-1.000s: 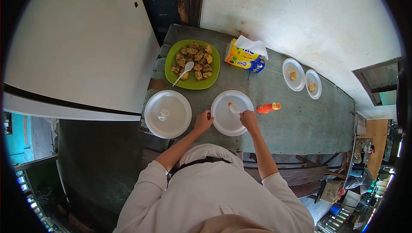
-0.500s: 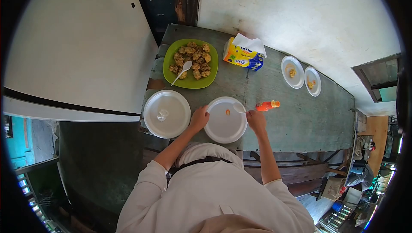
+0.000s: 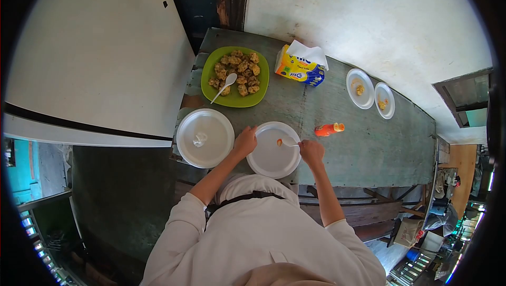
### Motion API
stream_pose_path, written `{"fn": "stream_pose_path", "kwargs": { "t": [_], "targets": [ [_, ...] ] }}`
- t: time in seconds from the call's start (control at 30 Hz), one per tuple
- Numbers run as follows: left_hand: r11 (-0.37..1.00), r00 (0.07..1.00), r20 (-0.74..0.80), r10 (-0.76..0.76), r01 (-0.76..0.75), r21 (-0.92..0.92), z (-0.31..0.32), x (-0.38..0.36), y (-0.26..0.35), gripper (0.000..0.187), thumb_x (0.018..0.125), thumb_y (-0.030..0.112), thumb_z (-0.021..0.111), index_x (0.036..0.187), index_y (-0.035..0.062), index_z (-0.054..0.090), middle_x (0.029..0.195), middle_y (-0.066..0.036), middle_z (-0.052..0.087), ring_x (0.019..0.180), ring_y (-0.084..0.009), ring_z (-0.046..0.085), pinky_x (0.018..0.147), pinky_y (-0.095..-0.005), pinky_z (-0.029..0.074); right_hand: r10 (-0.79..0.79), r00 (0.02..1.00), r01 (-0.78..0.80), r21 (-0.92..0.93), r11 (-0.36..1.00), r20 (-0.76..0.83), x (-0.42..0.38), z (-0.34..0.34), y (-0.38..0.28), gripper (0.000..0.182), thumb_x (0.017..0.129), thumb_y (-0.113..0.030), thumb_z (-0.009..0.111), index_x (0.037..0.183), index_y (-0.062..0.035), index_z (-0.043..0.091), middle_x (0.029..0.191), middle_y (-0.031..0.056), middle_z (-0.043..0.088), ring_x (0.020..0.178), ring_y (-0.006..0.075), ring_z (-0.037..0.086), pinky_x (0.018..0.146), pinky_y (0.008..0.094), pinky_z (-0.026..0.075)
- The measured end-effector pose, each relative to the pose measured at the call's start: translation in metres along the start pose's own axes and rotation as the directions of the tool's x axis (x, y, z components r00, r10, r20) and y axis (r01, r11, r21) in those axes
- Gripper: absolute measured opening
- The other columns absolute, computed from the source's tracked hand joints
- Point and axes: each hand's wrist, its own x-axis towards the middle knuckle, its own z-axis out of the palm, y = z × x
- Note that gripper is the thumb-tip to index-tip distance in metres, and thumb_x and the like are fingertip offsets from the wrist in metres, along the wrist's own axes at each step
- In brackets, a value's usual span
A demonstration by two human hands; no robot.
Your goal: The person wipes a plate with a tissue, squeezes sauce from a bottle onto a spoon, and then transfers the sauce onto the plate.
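Centrally, on the tabletop [image 3: 363, 149] before you, the white plate [image 3: 271, 157] is steadied at its rim by your left hand [image 3: 245, 141], grip closed on the edge, while your right hand [image 3: 312, 151], grip clamped on the white spoon [image 3: 288, 142], holds its bowl beside an orange dab [image 3: 279, 142].

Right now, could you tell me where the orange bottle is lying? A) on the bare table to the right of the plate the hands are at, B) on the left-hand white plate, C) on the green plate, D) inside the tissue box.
A: the orange bottle lies on its side on the table, just right of the white plate.
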Motion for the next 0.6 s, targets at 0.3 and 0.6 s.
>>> {"fn": "stream_pose_path", "kwargs": {
  "t": [0.3, 0.6],
  "targets": [
    [1.000, 1.000, 0.015, 0.002, -0.002, 0.010, 0.003, 0.003, -0.005, 0.033, 0.080, 0.010, 0.048, 0.113, 0.0048, 0.049, 0.097, -0.020, 0.054, 0.085, -0.0381, 0.057, 0.073, -0.0470, 0.048, -0.003, 1.000, 0.002, 0.034, 0.999, 0.011, 0.001, 0.010, 0.001, 0.029, 0.083, -0.035, 0.051, 0.076, -0.0122, 0.067, 0.071, 0.0127, 0.063, 0.068, 0.0323, 0.061, 0.058, 0.0440, 0.047],
    [0.999, 1.000, 0.010, 0.021, -0.022, 0.045, 0.005, 0.003, -0.007, 0.037, 0.080, 0.010, 0.048, 0.117, 0.0051, 0.048, 0.098, -0.019, 0.053, 0.085, -0.0373, 0.058, 0.073, -0.0458, 0.048, 0.062, 0.995, -0.061, -0.021, 0.998, 0.075, -0.005, 0.006, 0.005, 0.029, 0.083, -0.034, 0.052, 0.076, -0.0108, 0.067, 0.073, 0.0127, 0.064, 0.070, 0.0309, 0.063, 0.060, 0.0428, 0.048]
  ]
}}
